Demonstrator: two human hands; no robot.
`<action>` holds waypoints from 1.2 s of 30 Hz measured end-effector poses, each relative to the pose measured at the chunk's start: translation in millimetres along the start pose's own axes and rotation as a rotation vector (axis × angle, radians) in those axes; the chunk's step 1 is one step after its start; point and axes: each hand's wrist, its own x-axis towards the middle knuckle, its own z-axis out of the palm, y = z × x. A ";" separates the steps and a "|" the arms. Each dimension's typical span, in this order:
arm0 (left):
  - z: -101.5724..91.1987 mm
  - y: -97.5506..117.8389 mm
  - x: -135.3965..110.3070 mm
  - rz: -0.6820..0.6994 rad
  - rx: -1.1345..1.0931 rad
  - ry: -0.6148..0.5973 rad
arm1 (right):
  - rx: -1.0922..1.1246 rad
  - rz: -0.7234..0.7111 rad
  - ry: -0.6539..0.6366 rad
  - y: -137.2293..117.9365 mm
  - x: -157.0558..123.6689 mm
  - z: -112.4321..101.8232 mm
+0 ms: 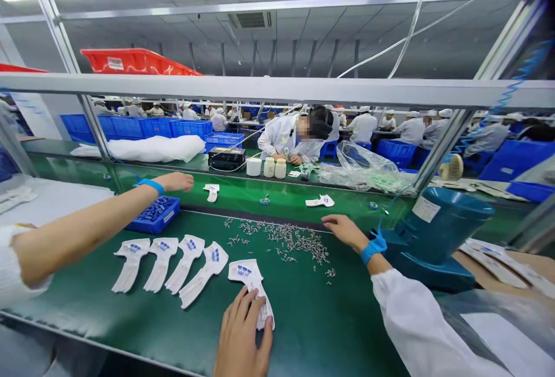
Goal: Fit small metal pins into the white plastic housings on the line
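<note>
My left hand (245,331) rests on a white pistol-shaped plastic shell (246,272) with blue parts at its wide end. Its fingers lie over the narrow handle, the thumb along the right side, holding it against the green work surface. My right hand (346,230), with a blue band at the wrist, hovers by the edge of the conveyor belt. Its fingers point left, loosely stretched, with nothing visible in them. Just left of it lies a scattered heap of small silver screws (299,239). Several matching white shells (132,261) form a row left of my left hand.
A co-worker's arm (95,224) reaches in from the left over a blue bin (167,221) of small blue parts. White shells (321,200) lie on the green belt (243,209). A teal machine (437,232) stands at right. Across the belt, another person (281,137) leans forward.
</note>
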 end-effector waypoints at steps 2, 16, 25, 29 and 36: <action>-8.2 5.7 2.2 0.026 -0.023 -0.055 | -0.110 -0.024 -0.116 12.0 -19.4 -1.1; -20.9 16.5 8.1 0.069 -0.059 -0.148 | -0.339 -0.133 -0.159 41.0 -135.6 14.9; -21.6 19.4 8.9 0.055 -0.053 -0.173 | -0.512 0.005 -0.070 42.6 -142.8 22.9; -21.7 19.7 9.6 0.056 -0.051 -0.171 | -0.493 -0.127 -0.107 41.5 -151.4 30.8; -19.6 19.2 9.0 0.032 -0.045 -0.203 | -0.431 -0.211 -0.056 29.6 -154.0 26.4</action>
